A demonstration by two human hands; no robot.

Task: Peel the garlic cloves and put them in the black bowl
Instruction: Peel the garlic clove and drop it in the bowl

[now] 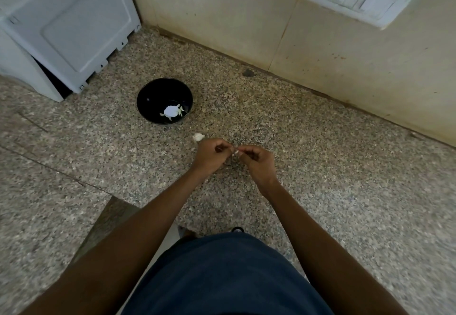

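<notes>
While both hands pinch it, small pale garlic clove (236, 152), papery skin.

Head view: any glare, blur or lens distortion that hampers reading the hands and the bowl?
Head view: strong wide-angle bending along the wall edge; soft, dim light with no hard shadows; the white contents of the black bowl are blown out to a featureless patch; the left hand and right hand are fairly sharp, but the garlic clove pinched between them is too small to read.
</notes>
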